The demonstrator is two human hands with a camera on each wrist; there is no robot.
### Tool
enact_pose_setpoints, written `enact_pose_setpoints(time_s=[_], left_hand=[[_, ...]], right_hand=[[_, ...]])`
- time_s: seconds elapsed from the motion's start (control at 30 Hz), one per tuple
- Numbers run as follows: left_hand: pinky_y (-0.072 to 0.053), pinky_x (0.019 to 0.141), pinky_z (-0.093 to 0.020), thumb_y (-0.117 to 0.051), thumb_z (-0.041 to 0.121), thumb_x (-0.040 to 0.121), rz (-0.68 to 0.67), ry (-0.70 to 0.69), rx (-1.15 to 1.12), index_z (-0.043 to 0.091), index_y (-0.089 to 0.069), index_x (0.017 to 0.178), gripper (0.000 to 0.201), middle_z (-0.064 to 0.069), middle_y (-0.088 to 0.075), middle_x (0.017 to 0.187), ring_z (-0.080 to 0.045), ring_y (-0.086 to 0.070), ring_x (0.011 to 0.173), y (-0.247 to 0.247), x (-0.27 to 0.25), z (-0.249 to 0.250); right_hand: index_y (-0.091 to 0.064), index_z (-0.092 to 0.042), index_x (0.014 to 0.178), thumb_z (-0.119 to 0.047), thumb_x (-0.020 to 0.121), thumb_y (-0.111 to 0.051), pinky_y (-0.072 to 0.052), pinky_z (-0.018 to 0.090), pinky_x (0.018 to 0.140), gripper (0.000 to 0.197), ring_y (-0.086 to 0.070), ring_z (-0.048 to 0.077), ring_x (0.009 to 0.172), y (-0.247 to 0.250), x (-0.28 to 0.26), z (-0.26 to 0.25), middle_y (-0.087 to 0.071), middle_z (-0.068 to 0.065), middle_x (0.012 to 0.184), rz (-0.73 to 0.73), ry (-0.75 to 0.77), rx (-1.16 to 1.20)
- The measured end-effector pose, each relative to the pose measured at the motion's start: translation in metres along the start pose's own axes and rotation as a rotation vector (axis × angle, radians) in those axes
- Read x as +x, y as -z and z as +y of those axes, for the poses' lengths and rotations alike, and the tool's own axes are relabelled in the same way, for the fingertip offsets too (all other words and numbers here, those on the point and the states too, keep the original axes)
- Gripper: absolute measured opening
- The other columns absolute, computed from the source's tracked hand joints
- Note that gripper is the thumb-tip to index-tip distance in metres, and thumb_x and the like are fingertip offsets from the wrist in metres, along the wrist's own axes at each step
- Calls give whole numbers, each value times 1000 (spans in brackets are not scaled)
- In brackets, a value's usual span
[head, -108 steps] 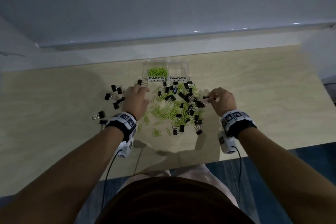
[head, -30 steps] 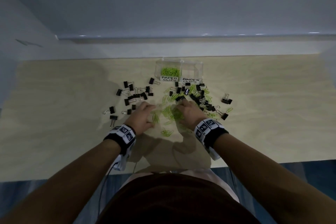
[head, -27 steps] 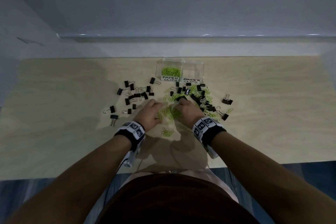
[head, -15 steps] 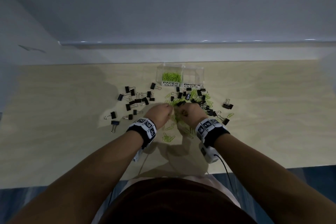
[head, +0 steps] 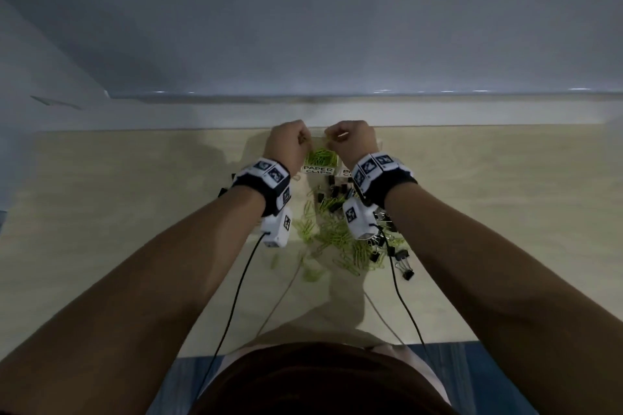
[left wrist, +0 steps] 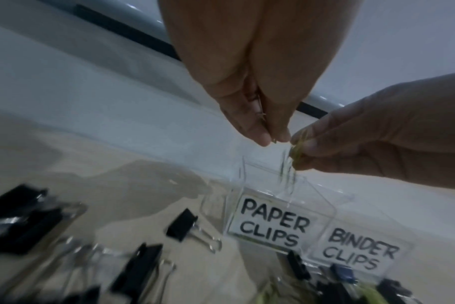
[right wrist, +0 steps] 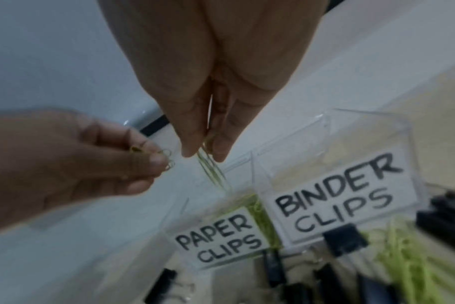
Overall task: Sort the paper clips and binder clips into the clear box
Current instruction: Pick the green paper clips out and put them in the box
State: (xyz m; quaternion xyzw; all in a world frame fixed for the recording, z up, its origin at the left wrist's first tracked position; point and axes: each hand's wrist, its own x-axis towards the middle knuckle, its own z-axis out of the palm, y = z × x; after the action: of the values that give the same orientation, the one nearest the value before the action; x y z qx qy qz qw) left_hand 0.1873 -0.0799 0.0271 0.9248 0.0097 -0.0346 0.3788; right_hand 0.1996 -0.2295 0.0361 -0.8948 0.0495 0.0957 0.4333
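Observation:
The clear box (head: 318, 169) stands at the table's far side, with compartments labelled PAPER CLIPS (left wrist: 270, 223) and BINDER CLIPS (right wrist: 335, 189). Green paper clips (head: 319, 157) lie in the paper compartment. Both hands hover side by side just above it. My left hand (left wrist: 271, 139) pinches a few paper clips at its fingertips. My right hand (right wrist: 203, 156) pinches a small bunch of green paper clips (right wrist: 212, 170) that hangs down, blurred, over the compartment. In the head view the left hand (head: 291, 141) and right hand (head: 349, 140) are curled like fists.
A loose heap of green paper clips (head: 337, 239) and black binder clips (head: 337, 194) lies on the wooden table (head: 488, 212) in front of the box. More binder clips (left wrist: 182, 226) lie left of it. A white wall ledge (head: 438, 111) runs behind.
Both hands have risen from the heap with paper clips pinched in them and moved forward to hover over the paper clip compartment.

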Motion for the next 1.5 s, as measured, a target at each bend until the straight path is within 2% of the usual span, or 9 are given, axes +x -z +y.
enact_pose_setpoints(time_s=[0.13,0.3,0.5,0.7,0.87,1.0,1.17,1.33,1.5], left_hand=[[-52,83,-37,-64,8,81,-115,-42,160,8,-68,90,9,-9,-69,95,-26,-64,89,-10,16,7],[-45,96,-36,-56,14,90,-167,-254,272,11,-61,111,22,-6,-57,116,-22,-51,109,-20,-22,-4],[-43,98,-38,-55,-1,87,-475,-290,356,10,-57,123,39,-7,-56,123,-25,-49,114,-47,-54,-31],[-43,94,-38,-58,8,87,-438,-284,380,11,-57,119,32,-7,-56,119,-25,-48,111,-59,-58,-33],[-49,84,-38,-59,12,84,-351,-254,202,14,-56,108,25,-4,-53,111,-21,-53,99,-44,-69,-47],[-48,82,-31,-61,13,82,-233,-174,168,14,-55,108,27,-2,-52,109,-14,-52,94,-16,-79,-67],[-45,78,-24,-65,10,82,-198,-149,174,10,-58,106,25,-3,-51,103,-12,-51,83,5,-89,-86],[-50,78,-34,-62,5,82,-164,-90,230,10,-62,97,15,-4,-52,99,-17,-52,81,6,-103,-102],[-49,82,-39,-60,9,82,-114,-156,280,10,-61,103,21,-8,-52,104,-24,-51,95,-8,-100,-83]], right_hand=[[-67,-12,106,-1,80,-63,-53,27,87,28,-65,13,92,8,-10,13,-70,4,104,-56,91,-195],[-69,-11,90,1,83,-53,-56,32,76,21,-62,19,80,5,-55,60,-66,5,93,-211,231,-437],[-67,-9,100,-31,76,-52,-52,40,77,36,-56,28,90,-17,-72,85,-60,10,98,-370,175,-553],[-60,-4,93,-12,77,-61,-48,34,68,18,-58,31,84,-21,-81,80,-59,13,97,-316,178,-476],[-45,-22,71,-17,77,-64,-39,26,59,21,-49,16,66,0,-101,91,-53,-5,75,-209,96,-347],[-56,-15,73,-15,75,-72,-50,24,65,16,-55,12,71,34,-115,119,-58,-3,79,39,-3,-225],[-60,-9,90,-22,76,-72,-54,36,72,22,-56,20,80,52,-120,142,-58,4,90,216,-12,-340],[-65,-13,90,-23,80,-62,-53,44,74,14,-57,21,81,10,-112,108,-63,3,90,54,195,-425],[-57,-16,110,-34,87,-55,-42,46,99,29,-53,26,109,-33,-106,77,-59,4,115,-161,78,-570]])
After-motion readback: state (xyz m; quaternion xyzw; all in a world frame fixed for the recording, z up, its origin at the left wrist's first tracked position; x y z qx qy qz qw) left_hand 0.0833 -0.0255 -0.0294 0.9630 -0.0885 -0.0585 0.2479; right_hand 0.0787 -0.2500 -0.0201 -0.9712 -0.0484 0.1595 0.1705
